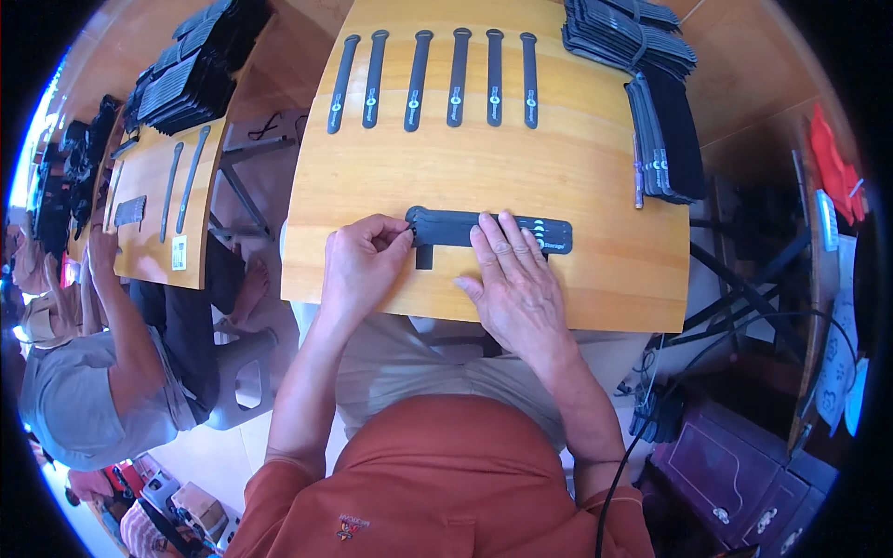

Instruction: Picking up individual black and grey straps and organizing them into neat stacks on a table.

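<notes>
Black straps (493, 230) sit stacked near the board's (372, 177) front edge. Left hand (358, 265) pinches their end; right hand (512, 279) lies flat, pressing them. Should that palm slip, I reckon the stack would fan. Six straps (433, 79) lie beyond.

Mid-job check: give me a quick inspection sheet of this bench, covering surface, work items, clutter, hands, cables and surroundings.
Surface: wooden board, bare between the items.
Job's things: stack of black straps near the front edge; six single straps in a row at the back.
Clutter: strap bundles at the back right corner.
Hands: left hand pinches the stack's left end; right hand presses flat on it.
Cables: black cable at lower right.
Surroundings: another person at the neighbouring board on the left.
</notes>
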A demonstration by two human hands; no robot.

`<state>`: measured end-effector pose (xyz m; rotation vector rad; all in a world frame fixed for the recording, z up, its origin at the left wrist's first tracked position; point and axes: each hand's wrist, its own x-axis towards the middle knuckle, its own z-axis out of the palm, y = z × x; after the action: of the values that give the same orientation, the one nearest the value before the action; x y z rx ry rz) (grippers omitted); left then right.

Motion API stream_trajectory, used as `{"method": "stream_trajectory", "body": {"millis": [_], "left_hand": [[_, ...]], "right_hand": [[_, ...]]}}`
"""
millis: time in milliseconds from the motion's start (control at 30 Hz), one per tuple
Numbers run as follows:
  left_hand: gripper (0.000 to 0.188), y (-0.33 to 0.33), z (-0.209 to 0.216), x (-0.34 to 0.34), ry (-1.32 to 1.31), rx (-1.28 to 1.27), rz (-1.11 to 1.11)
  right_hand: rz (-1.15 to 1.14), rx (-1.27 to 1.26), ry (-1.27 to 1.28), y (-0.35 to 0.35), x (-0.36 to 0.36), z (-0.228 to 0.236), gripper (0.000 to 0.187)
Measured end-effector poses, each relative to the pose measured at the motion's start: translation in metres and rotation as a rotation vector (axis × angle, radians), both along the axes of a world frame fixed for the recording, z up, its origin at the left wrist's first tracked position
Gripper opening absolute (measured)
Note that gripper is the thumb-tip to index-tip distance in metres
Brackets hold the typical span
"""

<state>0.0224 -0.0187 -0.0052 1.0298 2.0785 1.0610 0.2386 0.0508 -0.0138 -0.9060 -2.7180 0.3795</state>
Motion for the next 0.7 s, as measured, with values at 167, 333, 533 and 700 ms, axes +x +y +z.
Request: {"method": "stream_trajectory", "body": {"millis": [167, 333, 533, 700], "left_hand": [[0.019, -0.011, -0.01, -0.004, 0.242, 0.075, -0.031], [0.04, -0.024, 0.01, 0.015, 0.659, 0.129, -0.143], [0.067, -0.036, -0.001, 0.004, 0.894, 0.042, -0.688], [0.071, -0.041, 0.007, -0.023, 0.81, -0.055, -0.751]], "right_hand": [[-0.003, -0.01, 0.006, 0.0, 0.0, -0.001, 0.06], [-0.009, -0.011, 0.01, -0.002, -0.001, -0.003, 0.06], [-0.011, -0.015, 0.022, -0.001, 0.0, -0.003, 0.06], [-0.021, -0.041, 0.026, -0.001, 0.001, -0.005, 0.059]]}}
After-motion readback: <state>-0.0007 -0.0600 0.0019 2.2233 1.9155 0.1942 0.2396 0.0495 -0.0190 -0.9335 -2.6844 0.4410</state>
